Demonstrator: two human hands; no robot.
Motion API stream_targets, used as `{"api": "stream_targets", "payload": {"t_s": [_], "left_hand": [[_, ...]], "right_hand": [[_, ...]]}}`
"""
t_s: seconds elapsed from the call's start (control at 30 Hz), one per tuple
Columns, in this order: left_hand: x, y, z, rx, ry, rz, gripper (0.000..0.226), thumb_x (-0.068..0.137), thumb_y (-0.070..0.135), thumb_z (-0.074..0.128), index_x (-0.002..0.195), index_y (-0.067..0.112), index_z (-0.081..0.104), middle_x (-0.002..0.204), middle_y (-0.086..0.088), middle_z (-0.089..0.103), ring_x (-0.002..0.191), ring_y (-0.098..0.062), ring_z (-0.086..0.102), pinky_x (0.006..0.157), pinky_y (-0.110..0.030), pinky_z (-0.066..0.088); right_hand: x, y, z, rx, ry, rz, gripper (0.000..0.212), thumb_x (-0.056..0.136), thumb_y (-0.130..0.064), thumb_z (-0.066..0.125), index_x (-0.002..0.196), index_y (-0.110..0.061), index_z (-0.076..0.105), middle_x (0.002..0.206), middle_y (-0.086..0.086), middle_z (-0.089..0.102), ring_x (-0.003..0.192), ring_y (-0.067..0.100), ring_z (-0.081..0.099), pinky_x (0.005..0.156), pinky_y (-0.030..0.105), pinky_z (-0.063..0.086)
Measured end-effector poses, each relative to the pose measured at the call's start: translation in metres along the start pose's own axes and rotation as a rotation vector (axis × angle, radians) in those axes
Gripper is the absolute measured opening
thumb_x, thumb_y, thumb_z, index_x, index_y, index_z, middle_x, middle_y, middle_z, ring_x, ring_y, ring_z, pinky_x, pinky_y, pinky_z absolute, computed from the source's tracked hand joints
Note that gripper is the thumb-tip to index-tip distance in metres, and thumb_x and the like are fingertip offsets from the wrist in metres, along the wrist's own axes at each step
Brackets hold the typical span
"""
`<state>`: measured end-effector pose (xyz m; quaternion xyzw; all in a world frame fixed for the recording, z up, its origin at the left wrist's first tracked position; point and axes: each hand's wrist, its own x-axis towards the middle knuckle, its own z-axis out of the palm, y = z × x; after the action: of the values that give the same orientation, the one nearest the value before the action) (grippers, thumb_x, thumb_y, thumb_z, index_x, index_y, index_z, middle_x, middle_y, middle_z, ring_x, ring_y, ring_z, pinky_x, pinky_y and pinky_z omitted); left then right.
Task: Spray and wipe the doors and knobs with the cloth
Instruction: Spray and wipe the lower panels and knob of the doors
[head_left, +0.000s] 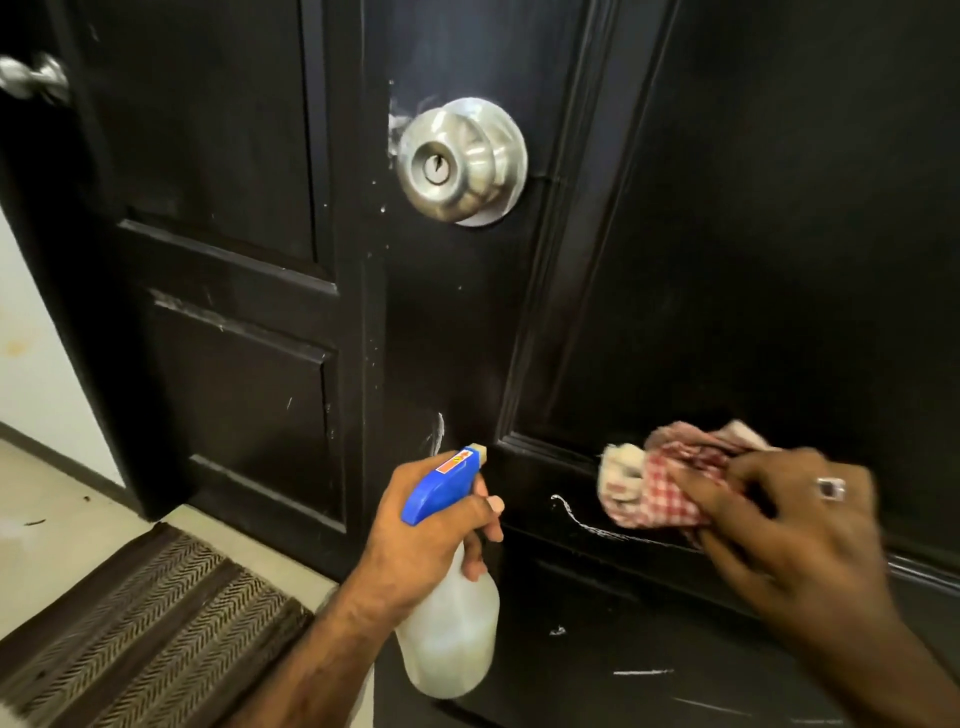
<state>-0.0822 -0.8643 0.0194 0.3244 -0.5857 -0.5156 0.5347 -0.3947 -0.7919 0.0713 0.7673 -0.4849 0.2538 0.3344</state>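
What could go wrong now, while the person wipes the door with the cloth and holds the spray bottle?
1. The right hand wipes low with the cloth; the white marks around the knob may be missed.
2. The spray bottle in the left hand points at the door from close; a squeeze could cause drips.

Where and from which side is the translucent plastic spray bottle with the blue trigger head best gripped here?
Grip the narrow neck just under the blue trigger head, coming from the rear, opposite the nozzle aimed at the dark door. The translucent plastic spray bottle widens below, so the neck likely suits a wrap-around hold with a finger free for the trigger, as the left hand holds it.
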Motion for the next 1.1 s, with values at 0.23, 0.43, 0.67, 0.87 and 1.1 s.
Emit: {"api": "stream_targets", "payload": {"t_s": [0.23, 0.43, 0.67, 0.87, 1.1], "left_hand": [[0.006, 0.008, -0.012, 0.027, 0.040, 0.029, 0.012, 0.090, 0.005, 0.069, 0.080, 0.001, 0.063, 0.070, -0.025, 0.067, 0.042, -0.038, 0.057, 0.051, -0.043, 0.054], [0.003, 0.013, 0.014, 0.027, 0.005, 0.003, 0.016, 0.095, -0.004, 0.067, 0.082, -0.008, 0.060, 0.070, -0.027, 0.066, 0.043, -0.035, 0.055, 0.054, -0.043, 0.054], [0.000, 0.016, 0.048, -0.029, -0.074, -0.027, 0.019, 0.091, -0.005, 0.071, 0.080, -0.009, 0.056, 0.070, -0.033, 0.063, 0.041, -0.034, 0.051, 0.058, -0.054, 0.047], [0.002, 0.016, 0.059, -0.085, -0.073, -0.010, 0.016, 0.079, 0.007, 0.070, 0.076, -0.004, 0.059, 0.069, -0.035, 0.059, 0.038, -0.030, 0.046, 0.045, -0.049, 0.044], [0.011, 0.008, 0.049, -0.066, -0.061, -0.019, 0.017, 0.083, -0.003, 0.073, 0.074, -0.001, 0.059, 0.065, -0.032, 0.060, 0.037, -0.031, 0.048, 0.050, -0.042, 0.046]], "right_hand": [[0.078, -0.075, 0.046, -0.040, 0.018, -0.099, 0.042, 0.090, -0.032, 0.076, 0.131, -0.022, 0.072, 0.116, 0.012, 0.064, 0.103, 0.031, 0.055, 0.083, 0.044, 0.036], [0.033, -0.027, 0.012, -0.103, -0.013, -0.088, 0.047, 0.085, -0.030, 0.082, 0.131, -0.021, 0.073, 0.116, 0.013, 0.063, 0.101, 0.031, 0.053, 0.083, 0.044, 0.035], [-0.055, 0.058, -0.038, -0.245, 0.021, -0.002, 0.042, 0.086, -0.026, 0.079, 0.127, -0.025, 0.079, 0.109, 0.012, 0.069, 0.099, 0.033, 0.061, 0.085, 0.048, 0.040], [-0.087, 0.082, -0.052, -0.237, 0.057, 0.094, 0.034, 0.090, -0.025, 0.074, 0.123, -0.027, 0.081, 0.109, 0.010, 0.070, 0.097, 0.032, 0.065, 0.086, 0.045, 0.037], [-0.014, 0.015, -0.005, -0.085, 0.101, 0.009, 0.038, 0.089, -0.027, 0.077, 0.127, -0.022, 0.079, 0.108, 0.009, 0.068, 0.096, 0.026, 0.059, 0.082, 0.043, 0.039]]}}
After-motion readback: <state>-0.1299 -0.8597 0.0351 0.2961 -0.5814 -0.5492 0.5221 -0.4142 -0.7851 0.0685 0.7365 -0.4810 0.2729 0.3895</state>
